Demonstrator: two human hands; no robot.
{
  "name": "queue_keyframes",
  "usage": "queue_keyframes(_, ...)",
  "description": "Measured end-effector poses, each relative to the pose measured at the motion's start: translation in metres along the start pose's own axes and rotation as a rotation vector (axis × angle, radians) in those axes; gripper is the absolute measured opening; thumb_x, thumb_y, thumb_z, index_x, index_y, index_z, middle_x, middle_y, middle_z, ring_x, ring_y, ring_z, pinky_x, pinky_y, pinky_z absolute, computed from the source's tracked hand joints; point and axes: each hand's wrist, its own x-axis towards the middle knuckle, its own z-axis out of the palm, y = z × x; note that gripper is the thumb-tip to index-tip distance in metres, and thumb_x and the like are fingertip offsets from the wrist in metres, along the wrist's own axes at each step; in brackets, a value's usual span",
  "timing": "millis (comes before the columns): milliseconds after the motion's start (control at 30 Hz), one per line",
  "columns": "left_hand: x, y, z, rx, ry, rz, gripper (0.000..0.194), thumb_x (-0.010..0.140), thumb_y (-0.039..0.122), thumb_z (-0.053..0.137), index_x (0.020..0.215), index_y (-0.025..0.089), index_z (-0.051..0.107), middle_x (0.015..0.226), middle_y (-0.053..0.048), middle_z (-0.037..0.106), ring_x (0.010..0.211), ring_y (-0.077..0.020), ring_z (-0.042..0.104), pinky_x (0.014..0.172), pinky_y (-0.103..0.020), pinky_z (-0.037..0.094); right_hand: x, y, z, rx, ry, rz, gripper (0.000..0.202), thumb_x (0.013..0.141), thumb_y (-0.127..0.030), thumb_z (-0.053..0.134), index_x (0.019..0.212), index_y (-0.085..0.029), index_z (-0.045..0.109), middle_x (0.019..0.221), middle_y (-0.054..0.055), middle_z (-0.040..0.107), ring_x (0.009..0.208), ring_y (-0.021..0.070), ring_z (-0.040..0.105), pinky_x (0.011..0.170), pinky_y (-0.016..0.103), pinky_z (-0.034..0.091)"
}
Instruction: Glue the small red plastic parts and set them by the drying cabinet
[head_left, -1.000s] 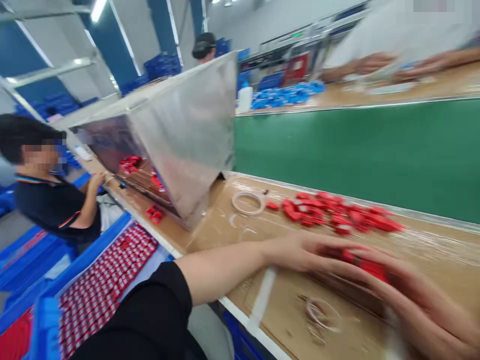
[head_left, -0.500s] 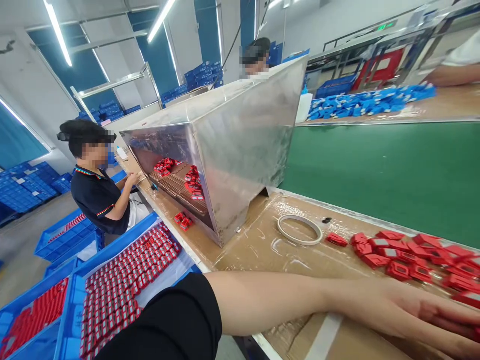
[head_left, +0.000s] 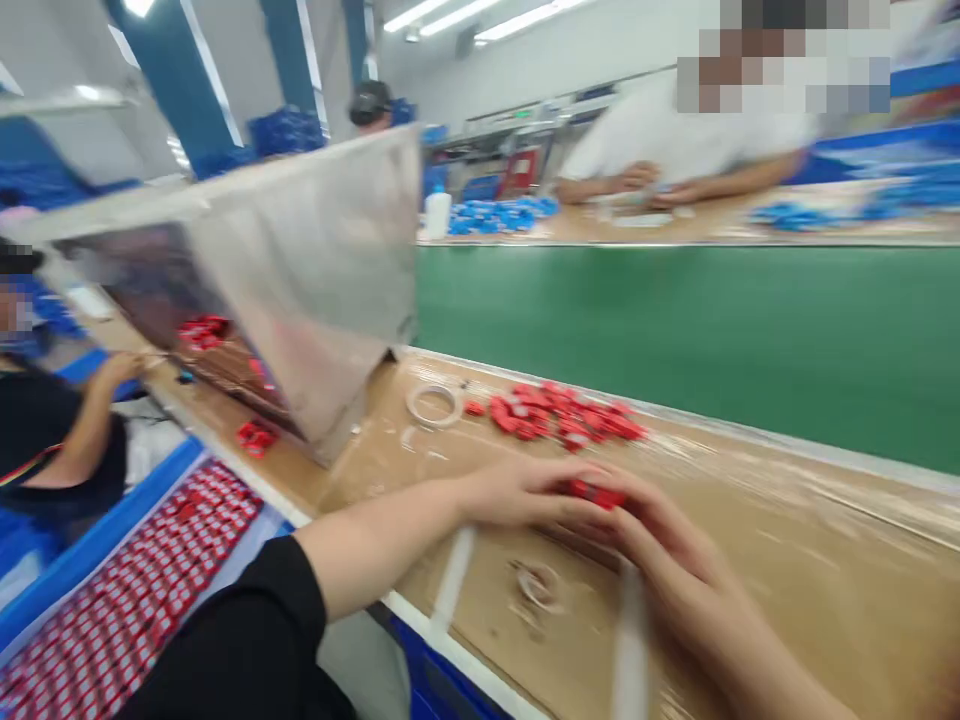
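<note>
A small red plastic piece (head_left: pixel 597 493) shows between the fingers of both hands, above the brown table covering. My left hand (head_left: pixel 514 490) reaches in from the left, its fingers closed around the piece's near side. From the lower right my right hand (head_left: pixel 671 535) curves over to meet it, fingertips on the same piece. Motion blur hides the piece's details and part of the grip. Just beyond the hands lies a loose pile of similar red pieces (head_left: pixel 566 412). A white tape roll (head_left: pixel 435 406) rests flat left of that pile.
A metal hood (head_left: pixel 322 270) stands on the table at left, with red pieces inside. Below the table edge, a blue crate (head_left: pixel 161 490) holds rows of red pieces. A green belt (head_left: pixel 675 315) runs beyond the table. Co-workers sit at left and across the belt.
The view has swung to the right, bringing my right hand into sight. My left hand, earlier beside the pile, now meets the right hand at a red plastic piece.
</note>
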Motion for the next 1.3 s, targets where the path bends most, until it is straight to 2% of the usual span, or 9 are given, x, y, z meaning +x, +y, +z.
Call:
queue_keyframes(100,0.003,0.009,0.001,0.02,0.027,0.073,0.048,0.096,0.047,0.061,0.131,0.014,0.061,0.136,-0.013,0.06,0.129,-0.0256,0.055,0.116,-0.036,0.039,0.004,-0.017,0.003,0.076,-0.027,-0.056,0.027,0.109,-0.051,0.059,0.121,-0.028,0.066,0.135,0.011,0.056,0.131,0.0319,0.049,0.112,0.051,0.042)
queue_keyframes(267,0.006,-0.004,-0.004,0.072,0.059,0.07,0.037,0.098,0.042,0.063,0.124,0.016,0.065,0.124,-0.009,0.064,0.108,-0.0198,0.061,0.094,-0.027,0.046,0.011,-0.021,0.005,0.149,-0.055,-0.129,0.028,0.113,-0.049,0.052,0.123,-0.024,0.061,0.139,0.011,0.049,0.133,0.0303,0.046,0.113,0.047,0.04)
queue_keyframes(467,0.001,-0.003,0.001,0.139,0.134,0.06,0.038,0.097,0.047,0.062,0.116,0.014,0.067,0.11,-0.006,0.066,0.086,-0.0146,0.057,0.076,-0.024,0.042,0.008,-0.021,0.008,0.171,-0.054,-0.158,0.025,0.114,-0.047,0.051,0.127,-0.027,0.058,0.14,0.01,0.047,0.134,0.0306,0.043,0.114,0.05,0.037)
queue_keyframes(633,0.0,-0.004,0.003,0.181,0.148,0.059,0.041,0.097,0.05,0.06,0.116,0.015,0.066,0.106,-0.006,0.066,0.082,-0.0138,0.055,0.073,-0.024,0.041,0.008,-0.019,0.008,0.183,-0.054,-0.152,0.025,0.113,-0.049,0.052,0.125,-0.028,0.059,0.141,0.01,0.047,0.136,0.0311,0.041,0.113,0.052,0.039)
queue_keyframes(767,0.002,-0.012,0.003,0.077,0.083,0.028,0.053,0.084,0.05,0.077,0.123,0.016,0.064,0.107,-0.006,0.065,0.088,-0.0161,0.059,0.077,-0.024,0.046,0.008,-0.019,0.008,0.147,-0.045,-0.137,0.032,0.108,-0.056,0.06,0.119,-0.026,0.062,0.14,0.011,0.048,0.137,0.0326,0.041,0.107,0.05,0.047)
queue_keyframes(900,0.004,-0.015,0.002,-0.069,0.101,-0.005,0.055,0.078,0.047,0.083,0.118,0.014,0.065,0.108,-0.008,0.066,0.091,-0.0173,0.062,0.081,-0.027,0.051,0.008,-0.019,0.008,0.13,-0.065,-0.123,0.042,0.111,-0.062,0.05,0.13,-0.028,0.063,0.149,0.01,0.041,0.14,0.034,0.037,0.114,0.054,0.04)
queue_keyframes(1100,0.001,-0.005,0.001,0.165,0.136,0.073,0.049,0.085,0.045,0.076,0.122,0.015,0.065,0.104,-0.007,0.069,0.092,-0.0187,0.064,0.087,-0.029,0.051,0.008,-0.015,0.005,0.087,-0.115,-0.021,0.093,0.087,-0.073,0.08,0.156,-0.026,0.038,0.156,0.014,0.03,0.136,0.0369,0.042,0.11,0.049,0.048)
queue_keyframes(1233,0.0,-0.005,0.004,0.257,0.141,0.12,0.039,0.086,0.04,0.074,0.115,0.015,0.068,0.101,-0.006,0.069,0.089,-0.0179,0.063,0.084,-0.027,0.049,0.01,-0.017,0.002,-0.018,-0.07,-0.074,0.088,0.084,-0.069,0.086,0.149,-0.023,0.047,0.153,0.014,0.033,0.144,0.0368,0.03,0.115,0.049,0.042)
queue_keyframes(1300,0.0,-0.006,0.007,0.271,0.107,0.129,0.032,0.087,0.038,0.073,0.108,0.014,0.068,0.099,-0.006,0.069,0.086,-0.0168,0.062,0.08,-0.025,0.047,0.01,-0.018,0.0,-0.033,-0.1,-0.067,0.086,0.083,-0.071,0.085,0.145,-0.021,0.05,0.15,0.015,0.038,0.141,0.0373,0.034,0.116,0.05,0.041)
